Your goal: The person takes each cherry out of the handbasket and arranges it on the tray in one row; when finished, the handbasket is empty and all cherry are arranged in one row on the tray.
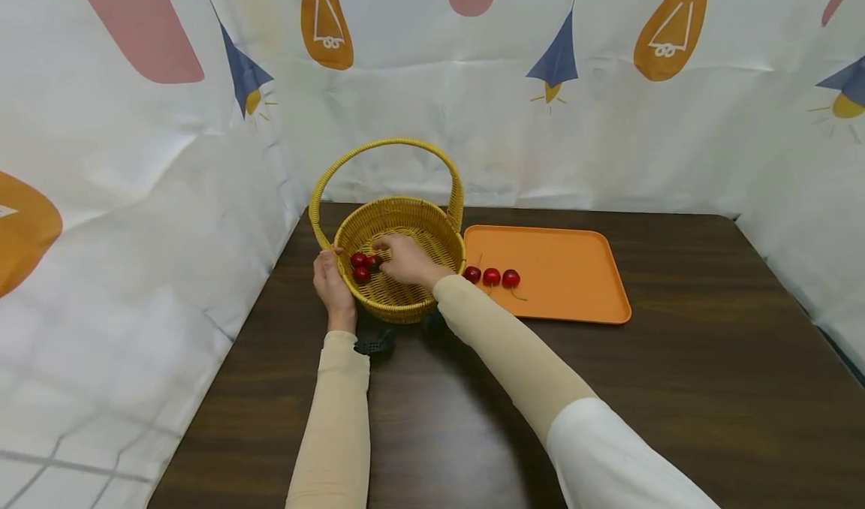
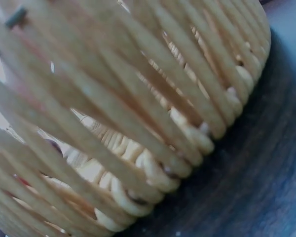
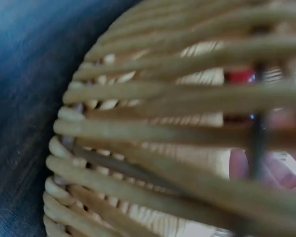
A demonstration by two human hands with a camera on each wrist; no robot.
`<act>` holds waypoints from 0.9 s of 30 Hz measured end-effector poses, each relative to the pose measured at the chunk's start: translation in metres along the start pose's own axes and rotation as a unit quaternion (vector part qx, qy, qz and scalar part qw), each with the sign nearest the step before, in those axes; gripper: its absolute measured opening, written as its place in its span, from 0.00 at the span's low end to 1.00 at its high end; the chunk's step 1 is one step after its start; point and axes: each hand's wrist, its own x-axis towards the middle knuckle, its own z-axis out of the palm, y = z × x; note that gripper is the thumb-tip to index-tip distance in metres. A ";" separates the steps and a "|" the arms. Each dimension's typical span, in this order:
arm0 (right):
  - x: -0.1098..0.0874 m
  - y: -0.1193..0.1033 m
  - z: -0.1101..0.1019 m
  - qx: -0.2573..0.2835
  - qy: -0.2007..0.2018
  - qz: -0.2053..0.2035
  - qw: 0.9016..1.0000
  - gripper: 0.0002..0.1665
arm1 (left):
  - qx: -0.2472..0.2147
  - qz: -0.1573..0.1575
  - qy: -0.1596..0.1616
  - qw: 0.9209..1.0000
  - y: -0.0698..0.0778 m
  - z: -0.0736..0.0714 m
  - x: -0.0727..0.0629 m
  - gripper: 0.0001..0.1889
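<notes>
A yellow woven basket (image 1: 392, 314) with a tall arched handle stands at the back of the table. My left hand (image 1: 333, 287) grips its left rim, close to the foot of the handle. Inside it, my right hand (image 1: 408, 260) reaches over the near right rim and pinches a dark red cherry (image 1: 374, 263). Two more cherries, one upper (image 1: 358, 259) and one lower (image 1: 361, 275), lie beside it against the left wall. In the right wrist view, fingers (image 3: 281, 170) show through the slats (image 3: 153, 94). The left wrist view is filled by the basket's wall (image 2: 138, 113).
An orange tray (image 1: 561, 269) lies right of the basket. Three cherries sit along its left part: one at the basket's edge (image 1: 472, 274), a middle one (image 1: 491, 277) and one with a stem (image 1: 510, 278). A white patterned cloth (image 1: 432, 118) hangs behind the dark wooden table (image 1: 676, 389).
</notes>
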 end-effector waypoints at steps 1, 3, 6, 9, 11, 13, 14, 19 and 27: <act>0.001 0.002 0.001 -0.002 -0.007 0.004 1.000 0.28 | 0.001 -0.002 -0.006 1.000 0.003 0.001 -0.002 0.24; 0.002 0.006 0.002 -0.012 -0.023 0.002 1.000 0.31 | 0.002 -0.002 -0.011 1.000 0.010 0.004 -0.007 0.24; 0.005 0.007 0.005 -0.028 -0.045 -0.016 0.998 0.33 | 0.002 0.001 -0.016 1.000 0.019 0.007 -0.011 0.24; 0.007 0.006 0.007 -0.044 -0.058 -0.035 0.997 0.28 | 0.003 0.004 -0.010 1.000 0.020 0.007 -0.010 0.22; 0.006 0.004 0.008 -0.049 -0.065 -0.038 0.996 0.25 | 0.005 0.006 -0.005 1.000 0.021 0.006 -0.010 0.22; 0.006 0.003 0.008 -0.053 -0.068 -0.035 0.996 0.22 | 0.006 0.010 -0.004 1.000 0.020 0.006 -0.009 0.23; 0.005 0.002 0.007 -0.055 -0.068 -0.032 0.996 0.21 | 0.006 0.012 -0.005 1.000 0.020 0.006 -0.009 0.24; 0.001 0.002 0.005 -0.062 -0.072 -0.023 0.995 0.20 | 0.009 0.024 -0.013 1.000 0.019 0.007 -0.008 0.28; -0.011 0.004 -0.002 -0.077 -0.097 -0.056 0.991 0.17 | 0.010 0.032 -0.008 0.999 0.017 0.007 -0.011 0.30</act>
